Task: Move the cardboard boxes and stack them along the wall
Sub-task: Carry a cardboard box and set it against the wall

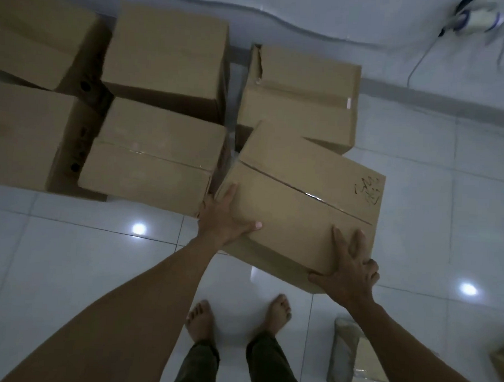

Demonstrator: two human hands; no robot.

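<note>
A taped cardboard box (296, 204) with a black scribble on its top right is held tilted in front of me, its far corner overlapping a torn box (304, 92) behind it. My left hand (220, 218) grips its near left corner, thumb on top and fingers along the side. My right hand (348, 267) grips the near right corner, fingers spread over the top and curled round the edge. Several more boxes stand to the left by the wall (368, 14): a taped one (157, 155), one behind it (170, 51), and two at far left (25, 134).
Glossy white floor tiles (69, 255) lie below me, with my bare feet (199, 321) close to the held box. A thin cable (421, 59) hangs along the wall at the upper right. A wrapped flat package (361, 366) lies on the floor at the lower right.
</note>
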